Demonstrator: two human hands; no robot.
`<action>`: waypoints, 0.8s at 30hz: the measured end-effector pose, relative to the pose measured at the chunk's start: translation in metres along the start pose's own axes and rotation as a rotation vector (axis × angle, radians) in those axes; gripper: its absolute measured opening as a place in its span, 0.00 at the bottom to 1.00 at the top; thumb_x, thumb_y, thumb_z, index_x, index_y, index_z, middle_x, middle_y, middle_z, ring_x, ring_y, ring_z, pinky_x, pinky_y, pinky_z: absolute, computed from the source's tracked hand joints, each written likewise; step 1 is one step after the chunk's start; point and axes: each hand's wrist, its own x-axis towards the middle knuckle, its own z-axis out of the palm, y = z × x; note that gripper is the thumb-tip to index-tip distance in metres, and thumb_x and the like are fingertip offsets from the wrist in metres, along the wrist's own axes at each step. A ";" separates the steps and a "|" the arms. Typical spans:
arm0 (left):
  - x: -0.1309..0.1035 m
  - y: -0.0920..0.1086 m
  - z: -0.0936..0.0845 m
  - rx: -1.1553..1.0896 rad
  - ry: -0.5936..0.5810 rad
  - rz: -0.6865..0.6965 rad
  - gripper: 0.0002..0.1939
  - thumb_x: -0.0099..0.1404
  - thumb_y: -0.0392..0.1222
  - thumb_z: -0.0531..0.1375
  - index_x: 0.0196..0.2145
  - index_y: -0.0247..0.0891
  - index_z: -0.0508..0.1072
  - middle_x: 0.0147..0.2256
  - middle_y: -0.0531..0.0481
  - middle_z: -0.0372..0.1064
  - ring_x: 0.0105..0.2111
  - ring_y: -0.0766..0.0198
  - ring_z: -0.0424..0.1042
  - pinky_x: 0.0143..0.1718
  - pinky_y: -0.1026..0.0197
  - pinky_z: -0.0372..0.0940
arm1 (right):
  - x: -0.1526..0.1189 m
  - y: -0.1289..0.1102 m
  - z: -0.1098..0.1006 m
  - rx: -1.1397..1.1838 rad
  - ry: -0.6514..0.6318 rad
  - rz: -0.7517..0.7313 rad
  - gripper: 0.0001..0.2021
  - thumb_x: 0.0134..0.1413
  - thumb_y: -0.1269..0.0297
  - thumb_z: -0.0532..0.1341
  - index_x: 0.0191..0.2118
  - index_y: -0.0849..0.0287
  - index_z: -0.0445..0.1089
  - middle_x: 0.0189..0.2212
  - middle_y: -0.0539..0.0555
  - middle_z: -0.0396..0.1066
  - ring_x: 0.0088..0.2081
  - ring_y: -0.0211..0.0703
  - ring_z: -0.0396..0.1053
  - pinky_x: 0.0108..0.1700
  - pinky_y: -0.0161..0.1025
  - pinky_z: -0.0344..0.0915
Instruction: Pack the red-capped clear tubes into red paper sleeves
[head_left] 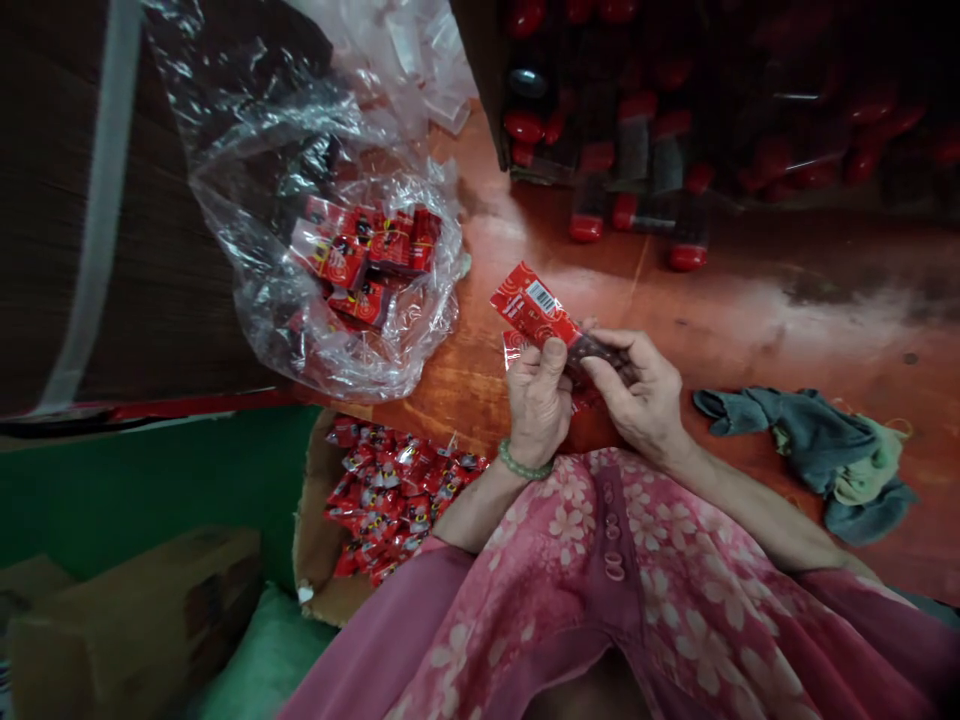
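Observation:
My left hand grips a red printed packet with a white barcode, its top end pointing up and left. My right hand pinches a dark item at the packet's lower end, touching it. Both hands meet just above my pink flowered garment, over a red-brown wooden tabletop. A green bead bracelet circles my left wrist.
A clear plastic bag holding red packets lies to the left. A cardboard box with several filled red packets sits below it. Red-capped dark items are piled at the back. A grey-green cloth lies at right.

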 end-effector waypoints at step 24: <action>0.014 0.015 -0.011 0.055 -0.098 -0.083 0.24 0.45 0.59 0.78 0.27 0.37 0.80 0.32 0.48 0.82 0.22 0.72 0.68 0.30 0.63 0.71 | 0.005 0.011 0.009 0.317 -0.035 0.219 0.14 0.59 0.52 0.68 0.46 0.54 0.74 0.32 0.48 0.81 0.24 0.36 0.77 0.27 0.33 0.76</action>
